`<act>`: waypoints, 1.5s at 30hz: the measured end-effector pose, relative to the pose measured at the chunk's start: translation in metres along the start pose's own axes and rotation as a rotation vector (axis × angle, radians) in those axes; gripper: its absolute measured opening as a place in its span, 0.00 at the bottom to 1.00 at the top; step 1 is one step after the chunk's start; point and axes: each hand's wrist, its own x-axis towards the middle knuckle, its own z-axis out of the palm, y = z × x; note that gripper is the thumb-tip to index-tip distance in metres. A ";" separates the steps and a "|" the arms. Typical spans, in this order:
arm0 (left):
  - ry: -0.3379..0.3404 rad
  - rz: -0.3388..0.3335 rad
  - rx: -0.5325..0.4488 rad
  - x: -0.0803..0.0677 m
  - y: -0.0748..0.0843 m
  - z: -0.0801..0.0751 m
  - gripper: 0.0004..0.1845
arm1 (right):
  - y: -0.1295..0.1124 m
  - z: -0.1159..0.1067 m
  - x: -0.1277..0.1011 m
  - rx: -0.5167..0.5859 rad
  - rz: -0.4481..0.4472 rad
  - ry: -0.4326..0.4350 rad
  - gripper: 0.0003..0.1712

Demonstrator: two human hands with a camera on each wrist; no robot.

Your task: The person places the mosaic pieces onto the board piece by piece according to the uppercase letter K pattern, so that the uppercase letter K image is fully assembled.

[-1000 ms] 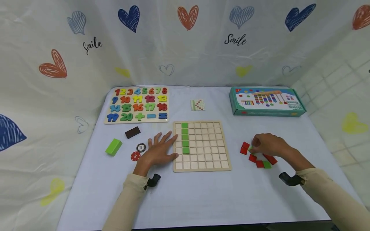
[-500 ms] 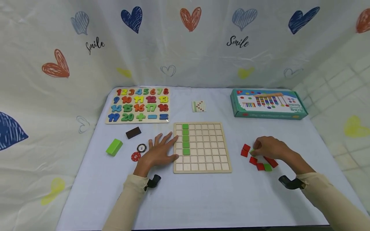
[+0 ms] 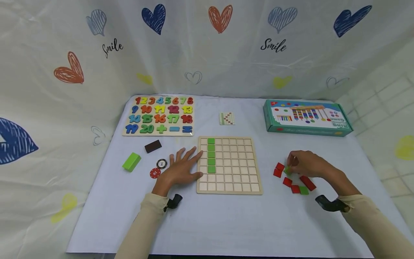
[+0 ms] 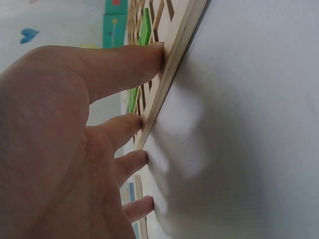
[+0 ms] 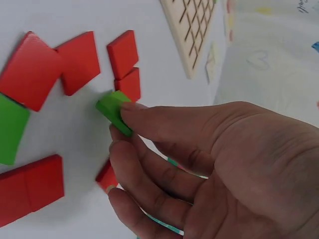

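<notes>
Head view, right hand (image 3: 304, 164) pinching green tile (image 5: 113, 110), left hand (image 3: 181, 169) flat.

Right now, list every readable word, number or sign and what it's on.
"Smile": twice on the heart-print backdrop.
"1" to "20", then "+", "−", "=": coloured pieces on the number puzzle board.
"10": red chip, small, only just legible.
Black-and-white chip: marking too small to read.
Teal game box: lettering blurred, unreadable.
Small pattern card: coloured squares, no text.
Wooden grid board, green tile pinched by right hand: unmarked.
</notes>
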 end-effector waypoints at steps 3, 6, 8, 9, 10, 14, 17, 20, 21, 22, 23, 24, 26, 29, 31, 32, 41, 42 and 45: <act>-0.007 -0.002 -0.004 0.000 0.000 0.000 0.46 | -0.009 -0.004 0.000 -0.001 -0.024 0.033 0.13; -0.010 -0.004 -0.005 0.000 0.001 0.000 0.46 | -0.024 -0.004 -0.001 0.004 -0.053 0.071 0.12; -0.012 -0.004 -0.005 0.000 0.001 0.000 0.46 | -0.038 -0.002 -0.001 0.007 -0.074 0.095 0.11; -0.010 -0.002 -0.005 0.000 0.001 0.000 0.45 | -0.046 0.001 -0.001 0.010 -0.088 0.106 0.10; -0.010 -0.003 -0.003 0.000 0.001 0.000 0.45 | -0.055 0.003 -0.001 0.016 -0.105 0.113 0.10; -0.014 -0.007 0.008 -0.001 0.001 -0.001 0.45 | -0.088 0.014 0.003 0.025 -0.186 0.158 0.08; -0.010 -0.009 0.008 -0.001 0.001 -0.002 0.45 | -0.110 0.024 0.010 0.026 -0.261 0.198 0.07; -0.008 -0.009 0.011 -0.002 0.001 -0.001 0.46 | -0.129 0.037 0.021 0.035 -0.335 0.237 0.07; -0.007 -0.007 0.013 -0.002 0.000 -0.001 0.46 | -0.135 0.042 0.025 0.041 -0.364 0.248 0.07; -0.009 -0.007 0.017 -0.002 0.000 -0.001 0.46 | -0.142 0.047 0.030 0.054 -0.387 0.256 0.07; -0.011 -0.006 0.019 -0.002 0.000 -0.001 0.46 | -0.148 0.052 0.034 0.072 -0.415 0.261 0.07; -0.013 -0.005 0.021 -0.002 -0.001 -0.001 0.45 | -0.155 0.057 0.038 0.095 -0.444 0.263 0.07; -0.008 0.000 0.019 -0.002 0.000 -0.001 0.45 | -0.167 0.068 0.047 0.138 -0.497 0.257 0.07; 0.001 0.010 0.019 -0.003 0.000 -0.002 0.45 | -0.180 0.083 0.060 0.171 -0.560 0.229 0.06; 0.008 0.016 0.025 -0.003 0.000 -0.002 0.44 | -0.185 0.093 0.068 0.178 -0.579 0.187 0.05; 0.007 0.018 0.027 -0.002 0.000 -0.002 0.44 | -0.186 0.097 0.071 0.184 -0.580 0.164 0.05; 0.003 0.015 0.028 -0.001 -0.001 -0.001 0.45 | -0.179 0.105 0.078 0.236 -0.546 0.083 0.04; 0.006 0.015 0.021 -0.002 -0.001 -0.001 0.45 | -0.179 0.105 0.078 0.235 -0.549 0.082 0.04; 0.013 0.018 0.017 -0.002 -0.001 -0.002 0.44 | -0.179 0.105 0.077 0.233 -0.557 0.078 0.04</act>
